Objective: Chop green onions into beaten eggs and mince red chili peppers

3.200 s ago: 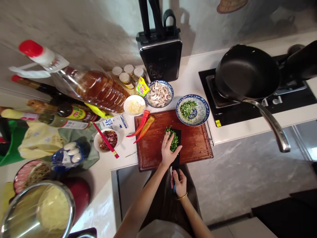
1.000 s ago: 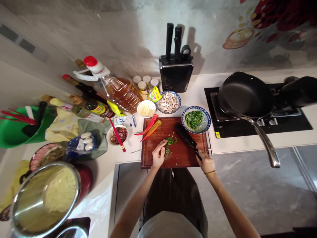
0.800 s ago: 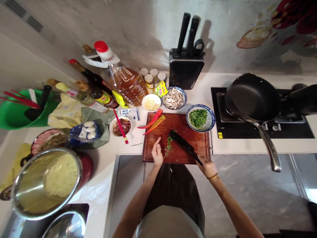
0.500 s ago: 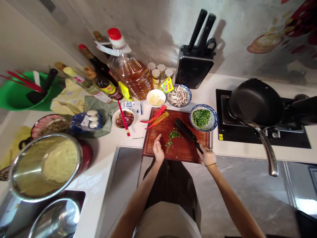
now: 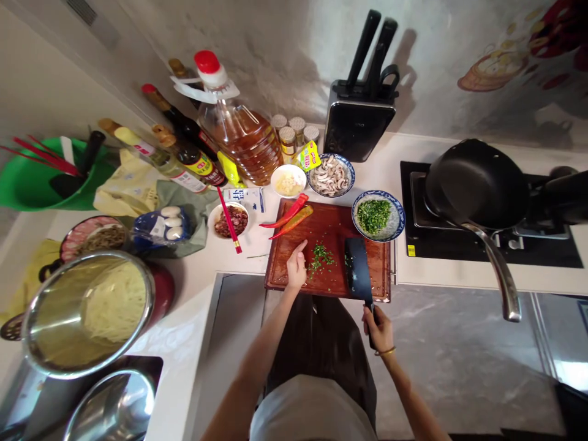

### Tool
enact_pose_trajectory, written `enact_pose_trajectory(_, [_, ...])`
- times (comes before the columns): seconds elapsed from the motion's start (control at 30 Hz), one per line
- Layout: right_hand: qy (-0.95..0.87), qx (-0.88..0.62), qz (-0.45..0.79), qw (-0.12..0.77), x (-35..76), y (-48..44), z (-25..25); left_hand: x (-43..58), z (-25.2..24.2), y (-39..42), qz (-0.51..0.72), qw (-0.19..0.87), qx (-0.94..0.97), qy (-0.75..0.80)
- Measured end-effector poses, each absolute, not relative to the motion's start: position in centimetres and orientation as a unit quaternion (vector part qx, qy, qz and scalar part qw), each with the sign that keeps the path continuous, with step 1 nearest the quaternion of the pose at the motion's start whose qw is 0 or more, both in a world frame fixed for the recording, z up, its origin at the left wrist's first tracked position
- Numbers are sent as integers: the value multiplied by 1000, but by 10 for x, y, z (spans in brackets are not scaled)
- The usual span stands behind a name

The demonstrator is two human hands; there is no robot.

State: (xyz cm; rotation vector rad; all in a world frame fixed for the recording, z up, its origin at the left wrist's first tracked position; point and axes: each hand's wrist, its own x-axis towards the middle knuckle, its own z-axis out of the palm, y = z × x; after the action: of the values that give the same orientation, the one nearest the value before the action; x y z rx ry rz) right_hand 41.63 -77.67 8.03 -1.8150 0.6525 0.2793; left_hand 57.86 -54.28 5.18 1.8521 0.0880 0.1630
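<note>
- White tabletop (image 5: 239, 264), wooden cutting board (image 5: 337, 220); chopped greens (image 5: 321, 257) mid-board.
- Your left hand (image 5: 296, 267): beside them, loosely open, empty.
- Your right hand (image 5: 380, 327), gripping the cleaver (image 5: 359, 269), has turned it broadside; greens apparently uncollected.

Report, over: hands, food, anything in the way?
Right hand gripping cleaver. Left hand open beside chopped greens on cutting board. Red pepper, orange pepper overhang board's left edge.

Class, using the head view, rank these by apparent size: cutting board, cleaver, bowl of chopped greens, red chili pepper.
1. Cutting board
2. Cleaver and bowl of chopped greens: too alike to rank
3. Red chili pepper
</note>
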Motion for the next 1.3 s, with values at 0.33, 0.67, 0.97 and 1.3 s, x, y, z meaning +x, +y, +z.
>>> enact_pose_trajectory(0.33, [400, -619, 73, 672, 387, -687, 59, 609, 50, -562, -39, 545, 828, -129])
enact_pose_trajectory(0.67, [427, -527, 68, 732, 417, -606, 48, 592, 41, -580, -20, 648, 761, -14])
enact_pose_trajectory(0.97, [364, -495, 48, 787, 437, -638, 94, 620, 115, -606, -84, 638, 751, -145])
enact_pose_trajectory(1.3, [362, -557, 33, 747, 523, -796, 160, 684, 176, -693, -62, 302, 743, -594])
